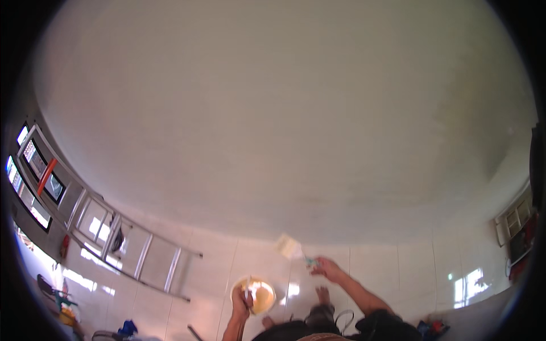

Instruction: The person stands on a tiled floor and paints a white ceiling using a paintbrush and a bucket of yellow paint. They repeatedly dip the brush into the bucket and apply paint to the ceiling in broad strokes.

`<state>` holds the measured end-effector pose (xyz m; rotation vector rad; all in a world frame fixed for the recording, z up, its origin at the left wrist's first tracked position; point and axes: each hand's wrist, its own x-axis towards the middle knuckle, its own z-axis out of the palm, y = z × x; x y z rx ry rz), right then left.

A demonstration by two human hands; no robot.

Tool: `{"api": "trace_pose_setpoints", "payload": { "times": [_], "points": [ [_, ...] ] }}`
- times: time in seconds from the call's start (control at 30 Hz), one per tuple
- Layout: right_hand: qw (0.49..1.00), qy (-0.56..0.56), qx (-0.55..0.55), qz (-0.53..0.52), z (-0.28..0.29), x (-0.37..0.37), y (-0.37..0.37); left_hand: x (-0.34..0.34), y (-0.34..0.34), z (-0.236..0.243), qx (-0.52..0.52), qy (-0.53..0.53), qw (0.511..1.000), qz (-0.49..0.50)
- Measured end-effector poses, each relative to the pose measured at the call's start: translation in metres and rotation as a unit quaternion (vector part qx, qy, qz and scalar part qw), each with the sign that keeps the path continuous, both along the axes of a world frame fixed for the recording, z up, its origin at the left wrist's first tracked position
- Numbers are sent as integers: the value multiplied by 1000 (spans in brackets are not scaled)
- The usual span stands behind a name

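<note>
My left hand [242, 302] is closed on the near left rim of a round, pale bucket [271, 308], with its thumb over the edge. Yellowish cream paint [263, 298] shows inside. To the right, my right hand [325, 267] grips the teal handle of what looks like a small paint roller [288, 247]. Its pale, squarish head points forward and left, at the foot of the broad off-white wall [284, 142]. The head is blurred, so I cannot tell whether it touches the wall. Wrapped fingers hide part of the handle.
An aluminium ladder [143, 257] with an orange-red rung stands at the left, by windows [40, 165]. Glossy pale tiles [375, 273] cover the floor. My bare foot [323, 294] is below my right hand. Blue cloth-like items [128, 328] lie at lower left, and a wooden-framed unit [516, 219] stands right.
</note>
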<state>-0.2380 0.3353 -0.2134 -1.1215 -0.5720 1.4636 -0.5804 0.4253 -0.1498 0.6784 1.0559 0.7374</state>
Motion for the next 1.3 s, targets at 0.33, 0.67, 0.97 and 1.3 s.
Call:
{"api": "trace_pose_setpoints", "payload": {
  "times": [0.33, 0.67, 0.97, 1.3],
  "points": [
    [985, 88, 7, -147, 42, -66, -48, -30, 50, 35, -71, -45, 985, -151],
    [985, 40, -13, -165, 68, -133, -57, -65, 55, 10, -55, -19, 990, -127],
    [958, 141, -39, -247, -12, -194, -62, -99, 91, -77, -115, 27, 986, -114],
    [928, 169, -41, -329, -64, -231, -65, -96, 106, -169, -105, 14, 984, -144]
  ]
}}
